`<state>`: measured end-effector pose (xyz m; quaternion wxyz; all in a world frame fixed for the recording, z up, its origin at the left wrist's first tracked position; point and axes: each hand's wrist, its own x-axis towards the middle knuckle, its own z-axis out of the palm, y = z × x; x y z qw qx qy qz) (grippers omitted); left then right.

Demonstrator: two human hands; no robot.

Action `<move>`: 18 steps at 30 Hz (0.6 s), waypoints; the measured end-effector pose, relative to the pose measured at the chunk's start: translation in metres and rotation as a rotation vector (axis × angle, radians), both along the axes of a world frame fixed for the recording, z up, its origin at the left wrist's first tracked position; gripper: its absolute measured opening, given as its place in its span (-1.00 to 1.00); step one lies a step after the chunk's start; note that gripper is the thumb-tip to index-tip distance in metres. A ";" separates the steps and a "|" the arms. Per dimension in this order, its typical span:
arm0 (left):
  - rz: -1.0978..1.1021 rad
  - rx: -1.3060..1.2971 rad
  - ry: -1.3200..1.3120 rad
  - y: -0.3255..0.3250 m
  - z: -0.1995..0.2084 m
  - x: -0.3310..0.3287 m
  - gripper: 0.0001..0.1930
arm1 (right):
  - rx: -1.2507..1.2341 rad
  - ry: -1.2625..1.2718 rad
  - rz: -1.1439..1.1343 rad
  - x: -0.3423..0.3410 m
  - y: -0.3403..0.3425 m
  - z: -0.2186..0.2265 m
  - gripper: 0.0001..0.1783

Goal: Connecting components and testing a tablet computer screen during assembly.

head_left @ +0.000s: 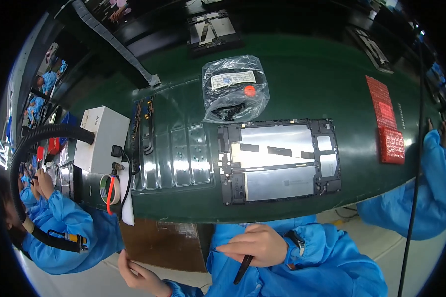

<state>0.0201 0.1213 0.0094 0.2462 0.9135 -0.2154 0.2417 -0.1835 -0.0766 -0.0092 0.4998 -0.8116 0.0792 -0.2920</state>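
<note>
My right hand (262,246) is in front of the table edge, above my lap, its fingers closed round a slim black tool (243,270) that looks like tweezers. The tool points down, and part of it is hidden in the hand. Lower left, by a cardboard box (163,245), my left hand (140,276) has its fingers stretched out and holds nothing visible. Beyond both hands an opened tablet (280,185) lies flat on the green table, silver battery panels inside a black frame. Neither hand touches it.
Left of the tablet lies a clear plastic tray (183,158), then a white box (102,138) with a black hose (50,129) and a tape roll (106,190). A clear bag (236,91) sits behind the tablet, red bubble wrap (387,123) to the right. Co-workers in blue sit at both sides.
</note>
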 end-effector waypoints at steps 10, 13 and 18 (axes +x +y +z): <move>-0.919 -0.382 0.167 -0.082 0.006 -0.060 -0.75 | 0.158 -0.003 0.068 -0.011 0.004 0.002 -0.73; -0.934 -0.381 0.118 -0.086 0.012 -0.067 -0.81 | 0.285 -0.035 0.113 -0.015 0.002 0.003 -0.70; -1.112 -0.308 0.084 -0.089 0.008 -0.074 -0.81 | 0.251 -0.145 -0.042 -0.011 -0.001 0.017 -0.69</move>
